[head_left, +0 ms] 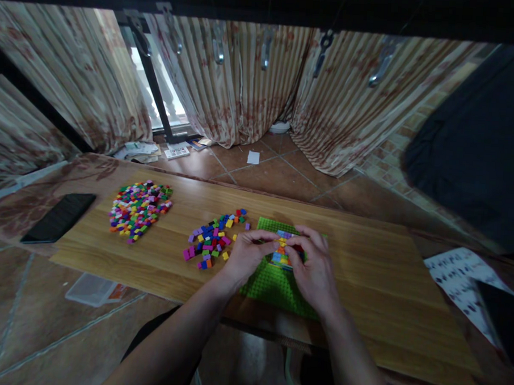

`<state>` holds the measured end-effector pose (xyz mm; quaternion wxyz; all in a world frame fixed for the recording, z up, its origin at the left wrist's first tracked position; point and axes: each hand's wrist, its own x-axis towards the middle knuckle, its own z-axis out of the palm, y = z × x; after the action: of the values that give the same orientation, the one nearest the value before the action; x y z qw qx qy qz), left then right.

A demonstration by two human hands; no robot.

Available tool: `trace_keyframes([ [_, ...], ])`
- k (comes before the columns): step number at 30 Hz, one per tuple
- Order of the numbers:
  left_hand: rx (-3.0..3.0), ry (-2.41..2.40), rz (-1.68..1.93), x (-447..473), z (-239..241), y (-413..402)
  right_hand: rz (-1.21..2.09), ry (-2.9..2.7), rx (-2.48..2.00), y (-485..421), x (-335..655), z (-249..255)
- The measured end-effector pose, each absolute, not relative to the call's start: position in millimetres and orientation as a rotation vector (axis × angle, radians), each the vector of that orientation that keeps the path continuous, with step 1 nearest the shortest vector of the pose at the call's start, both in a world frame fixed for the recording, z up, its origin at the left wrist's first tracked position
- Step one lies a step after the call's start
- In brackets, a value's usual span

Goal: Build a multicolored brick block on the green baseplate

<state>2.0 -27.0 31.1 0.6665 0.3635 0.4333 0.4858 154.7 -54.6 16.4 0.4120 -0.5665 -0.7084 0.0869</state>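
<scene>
A green studded baseplate [278, 293] lies on the wooden board, and a patch of coloured building bricks [282, 257] in blue, yellow, orange and red sits on its upper part. Over the left side of this patch, my left hand [252, 252] is closed, thumb and forefinger pinched at a small yellow building brick [282, 242]. From the other side my right hand [316, 263] is also closed, its fingertips meeting the left ones at the same spot. Fingers hide parts of the brick patch and whether the yellow brick is fully seated cannot be told.
Left of the baseplate lies a loose scatter of bricks [212, 241], with a denser pile [139, 207] farther left. A black tablet-like slab [59, 218] rests beyond the board [364, 276]. A printed sheet [461, 281] is at right, a clear plastic box [91, 290] on the floor.
</scene>
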Motion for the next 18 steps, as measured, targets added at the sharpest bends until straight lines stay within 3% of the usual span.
trace_keyframes([
  [18,0.939,1.061,1.133,3.5,21.0,-23.2,0.295,-1.629,-1.471,-54.7,154.8,16.9],
])
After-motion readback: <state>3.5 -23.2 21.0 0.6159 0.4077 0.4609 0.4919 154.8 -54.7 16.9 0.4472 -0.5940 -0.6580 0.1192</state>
